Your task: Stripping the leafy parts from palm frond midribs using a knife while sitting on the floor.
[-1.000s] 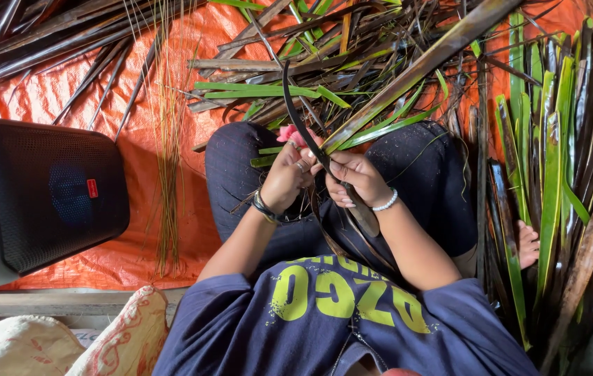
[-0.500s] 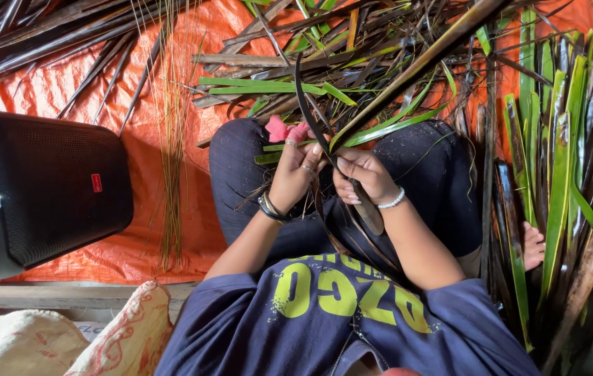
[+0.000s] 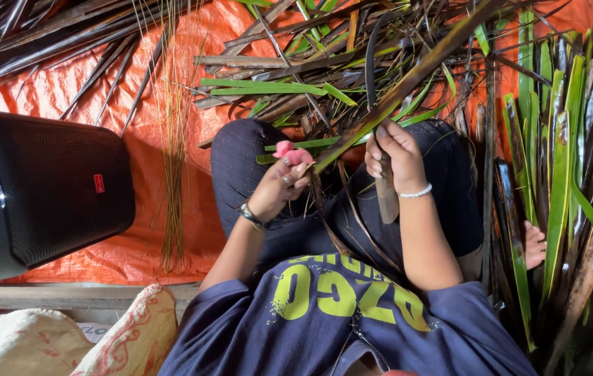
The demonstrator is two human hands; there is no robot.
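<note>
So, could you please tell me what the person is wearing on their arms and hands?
The left hand has a dark bracelet with a metallic piece at the wrist and rings on the fingers. The right hand has a white beaded bracelet at the wrist. Both forearms are bare; navy short sleeves begin above the elbows.

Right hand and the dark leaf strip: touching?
Touching. Head view: the right hand is closed round the dark leaf strip, which runs up out of the fist.
</note>
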